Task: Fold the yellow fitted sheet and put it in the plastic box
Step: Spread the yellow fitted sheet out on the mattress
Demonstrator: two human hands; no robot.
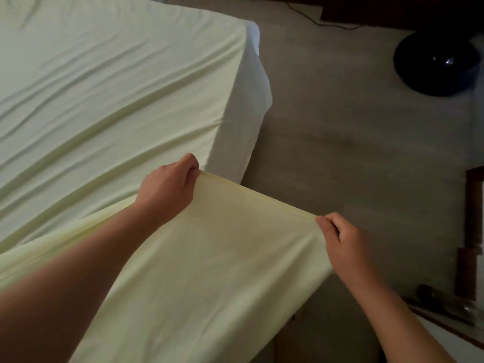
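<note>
Head view: you hold one corner of the yellow fitted sheet (110, 100) lifted off the bed, its hem (256, 195) drawn taut in a straight line between your two hands. Your left hand (167, 189) grips the hem with fingers curled over the edge, right at the corner of the white mattress (248, 113). Your right hand (340, 239) pinches the other end between thumb and fingers, out over the floor (353, 127) and well apart from the bed. The lifted cloth hangs from that line back toward you, under both forearms. The rest of the sheet lies ahead and to the left of your left hand, spread wrinkled over the mattress top and apparently hooked on at the far corner. The held hem runs from the left hand, farther out, back to the right hand, closer in. The left hand is the nearer to the bulk, so freeing more of the sheet likely means pulling away from that side. Count: one sheet, one mattress, two hands, both gripping. One dark round object (437, 64) sits on the floor well beyond your right hand. No plastic box is in view.
</note>
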